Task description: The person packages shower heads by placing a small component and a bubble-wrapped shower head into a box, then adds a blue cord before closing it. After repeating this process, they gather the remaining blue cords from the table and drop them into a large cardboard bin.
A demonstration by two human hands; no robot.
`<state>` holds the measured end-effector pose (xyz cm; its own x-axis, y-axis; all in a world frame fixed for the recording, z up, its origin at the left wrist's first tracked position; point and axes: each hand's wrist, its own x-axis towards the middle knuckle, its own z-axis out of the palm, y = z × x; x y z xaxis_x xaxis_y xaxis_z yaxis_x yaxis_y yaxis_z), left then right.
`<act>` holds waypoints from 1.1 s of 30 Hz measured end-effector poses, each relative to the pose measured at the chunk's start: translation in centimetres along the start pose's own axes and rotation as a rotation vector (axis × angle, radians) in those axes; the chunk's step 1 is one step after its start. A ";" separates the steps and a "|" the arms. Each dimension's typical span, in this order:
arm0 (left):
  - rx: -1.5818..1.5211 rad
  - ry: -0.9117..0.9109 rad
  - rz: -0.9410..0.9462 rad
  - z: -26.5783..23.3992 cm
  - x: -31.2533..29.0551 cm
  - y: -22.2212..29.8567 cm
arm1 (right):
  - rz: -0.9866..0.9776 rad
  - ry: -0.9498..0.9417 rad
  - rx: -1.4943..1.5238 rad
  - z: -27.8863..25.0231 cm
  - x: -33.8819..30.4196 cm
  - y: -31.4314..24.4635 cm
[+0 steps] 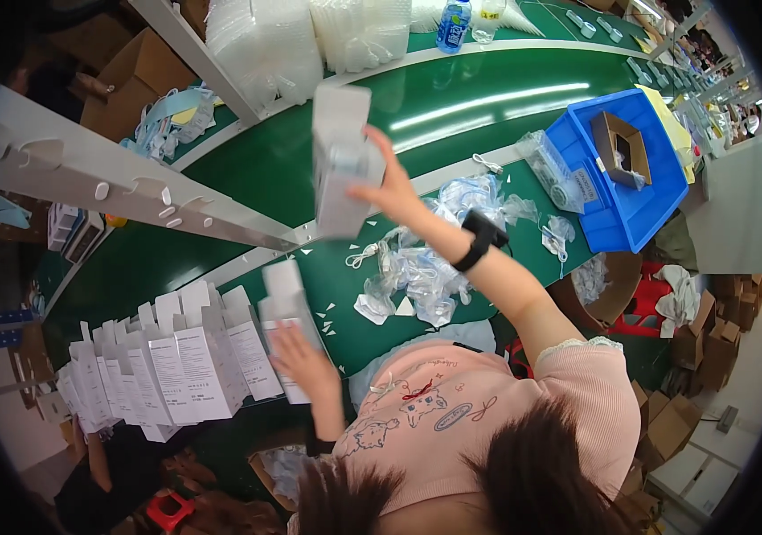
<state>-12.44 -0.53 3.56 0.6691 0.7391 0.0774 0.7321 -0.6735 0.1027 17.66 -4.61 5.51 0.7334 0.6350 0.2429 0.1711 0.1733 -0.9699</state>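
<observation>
My right hand grips a white cardboard box, raised over the far side of the green table and blurred by motion. The thumb and fingers press on its right side. Nearer to me, my left hand rests on another white box with its top flap up, also slightly blurred. That box stands at the right end of a row of upright white boxes with raised flaps. Right of it lies a heap of clear plastic bags with white cables among them.
A blue bin with a brown carton stands at the right. A metal post crosses the left side. Stacked clear plastic trays and a blue-labelled bottle are at the back. Another person sits at lower left.
</observation>
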 end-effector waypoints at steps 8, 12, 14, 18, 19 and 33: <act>-0.447 -0.252 0.009 4.8 2.2 1.1 | -0.064 0.068 -0.388 -7.1 7.1 6.9; -0.592 -0.325 -0.063 8.0 4.2 -1.5 | 0.025 -0.125 -1.145 -13.3 4.3 6.1; -0.926 -0.492 -0.052 9.8 4.1 -2.1 | 0.374 -0.042 -1.305 -20.2 2.9 6.8; -1.108 -0.550 -0.195 5.3 5.0 0.3 | 0.845 0.515 -1.686 -29.8 -3.2 9.2; -1.121 -0.545 -0.173 4.1 5.4 1.1 | 0.822 0.549 -1.683 -31.8 -5.1 11.2; -0.876 0.011 0.190 0.6 7.3 6.5 | 0.239 0.451 -0.678 -29.8 -6.3 3.4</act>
<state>-2.70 0.50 4.15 0.7648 0.6188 0.1792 0.2458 -0.5374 0.8067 33.26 -30.47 0.12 0.9677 0.2107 0.1386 0.2295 -0.5076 -0.8305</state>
